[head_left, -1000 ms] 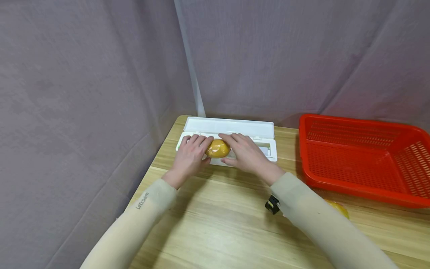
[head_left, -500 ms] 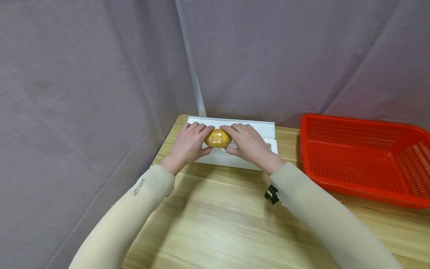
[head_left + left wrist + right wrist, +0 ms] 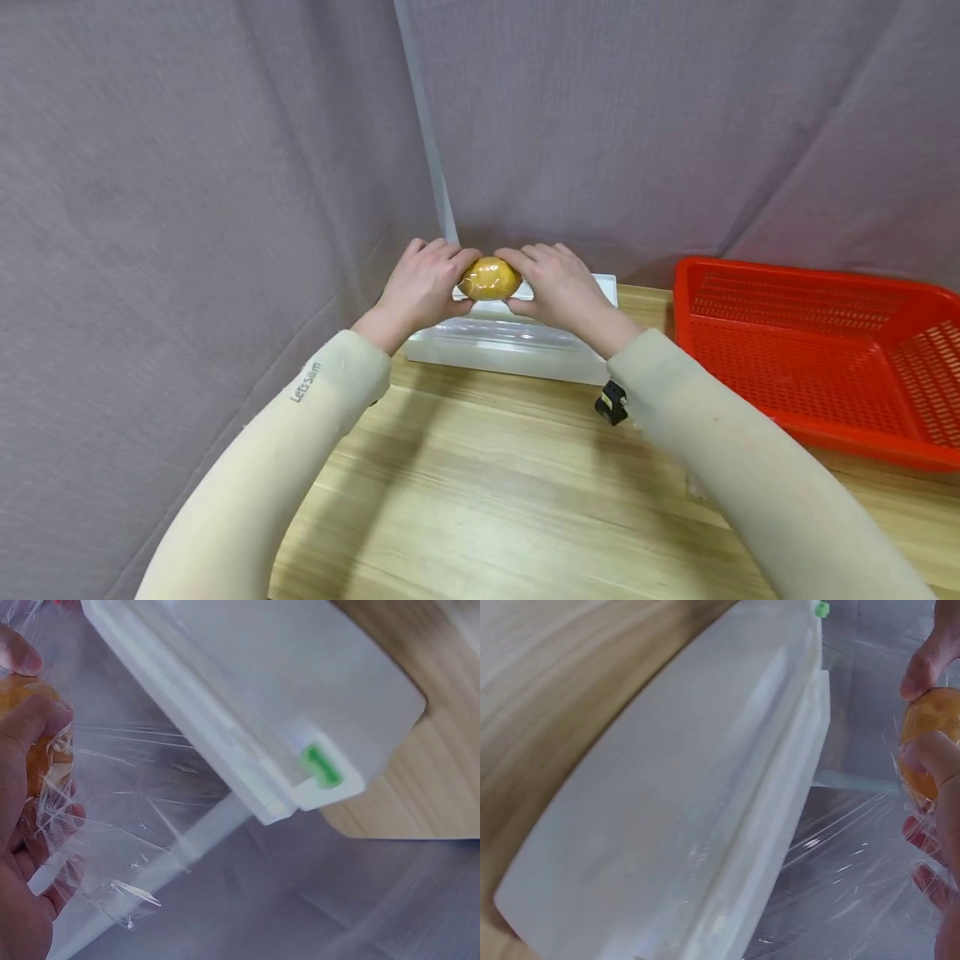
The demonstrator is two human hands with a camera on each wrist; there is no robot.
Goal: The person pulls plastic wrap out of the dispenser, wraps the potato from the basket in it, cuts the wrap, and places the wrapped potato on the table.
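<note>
A yellow-orange fruit that looks like a mango (image 3: 490, 279), wrapped in clear film, is held up between both hands. My left hand (image 3: 423, 287) grips its left end with thumb and fingers. The right hand (image 3: 558, 287) grips its right end the same way. A sheet of cling film (image 3: 142, 780) stretches from the mango to the long white cling film dispenser (image 3: 510, 364). In the right wrist view the film (image 3: 832, 862) is taut and creased. A green slider (image 3: 322, 766) sits at one end of the dispenser. The dispenser's back part is partly hidden behind the hands.
On the right, a red plastic basket (image 3: 795, 433) stands on the wooden table (image 3: 465, 500). Grey curtains (image 3: 600, 125) hang close behind and left of the table. A black wrist device (image 3: 611, 403) juts out under the right sleeve.
Both hands have lifted the mango up and away from over the dispenser, drawing film out behind it. The dispenser's front has come into view below the hands.
</note>
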